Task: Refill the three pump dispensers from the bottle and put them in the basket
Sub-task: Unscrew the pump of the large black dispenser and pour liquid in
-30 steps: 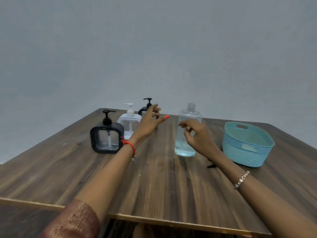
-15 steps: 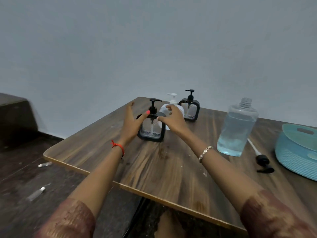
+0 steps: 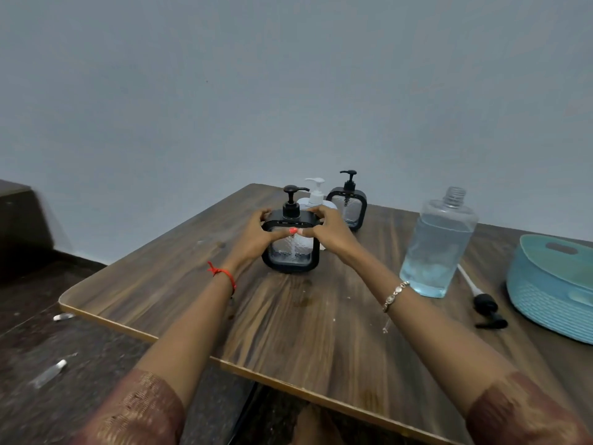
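Note:
A square black-framed pump dispenser [image 3: 290, 255] stands upright near the middle of the wooden table [image 3: 288, 322]. My left hand [image 3: 253, 239] grips its left side and my right hand [image 3: 330, 231] grips its right side, thumbs meeting on its front. Behind it stand a white pump dispenser [image 3: 316, 195], partly hidden, and a second black-framed dispenser [image 3: 348, 202]. To the right stands the clear refill bottle [image 3: 438, 248], uncapped and mostly full of bluish liquid. A turquoise basket [image 3: 552, 290] sits at the far right.
A black pump head with its white tube [image 3: 481, 301] lies on the table between the bottle and the basket. The table's near edge runs diagonally below my forearms. Dark floor with small bits of litter [image 3: 48, 374] lies to the left.
My view swung left. My right hand left the refill bottle and crossed to the near black dispenser. Both hands have closed round its sides.

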Available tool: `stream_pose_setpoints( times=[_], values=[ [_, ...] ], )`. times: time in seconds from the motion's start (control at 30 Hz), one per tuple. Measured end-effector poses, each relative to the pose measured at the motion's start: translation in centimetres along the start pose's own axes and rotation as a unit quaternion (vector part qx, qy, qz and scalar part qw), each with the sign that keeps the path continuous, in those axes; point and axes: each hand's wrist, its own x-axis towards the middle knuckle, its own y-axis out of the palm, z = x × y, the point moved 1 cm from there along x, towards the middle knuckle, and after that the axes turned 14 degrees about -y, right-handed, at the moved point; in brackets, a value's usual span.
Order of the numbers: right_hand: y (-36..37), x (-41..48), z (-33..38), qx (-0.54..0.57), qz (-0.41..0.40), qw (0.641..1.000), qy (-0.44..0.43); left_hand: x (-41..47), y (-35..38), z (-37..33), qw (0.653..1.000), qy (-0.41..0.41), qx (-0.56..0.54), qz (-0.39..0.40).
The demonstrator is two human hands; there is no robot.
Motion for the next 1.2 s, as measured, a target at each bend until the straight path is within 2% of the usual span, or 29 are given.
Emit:
stream_pose_setpoints(
  times=[0.2,0.33,0.43,0.5,0.67,0.83,1.03,1.1,1.2],
  values=[
    [-5.1,-2.0,1.0,0.026,0.018,0.999,-0.01,-1.2,3.6,-2.6,0.999,0.026,-0.019,0.037],
    [-7.3,-3.6,1.8,-0.006,-0.036,0.998,-0.047,-2.7,7.0,-3.9,0.994,0.052,-0.017,0.092],
    [-8.4,-4.5,1.3,-0.017,-0.087,0.995,-0.05,-3.3,8.5,-4.1,0.993,0.059,-0.004,0.098],
    [-9.1,-4.8,0.9,-0.034,-0.089,0.994,-0.048,-3.9,9.2,-4.4,0.992,0.061,-0.001,0.112],
    [-11.0,-5.7,0.8,0.029,-0.056,0.996,-0.068,-4.8,10.1,-4.9,0.985,0.059,-0.011,0.16],
    [-12.3,-6.2,0.7,0.107,0.034,0.991,-0.076,-5.3,10.2,-4.9,0.972,0.046,-0.033,0.226],
    [-12.7,-6.5,0.6,0.281,0.171,0.943,-0.049,-6.4,10.6,-4.8,0.923,0.011,-0.094,0.374],
    [-12.7,-6.4,0.6,0.326,0.163,0.93,-0.049,-6.5,10.7,-4.9,0.92,0.004,-0.12,0.374],
    [-13.2,-6.4,0.6,0.344,0.129,0.928,-0.052,-6.1,10.4,-5.2,0.944,0.015,-0.105,0.313]
  ],
)
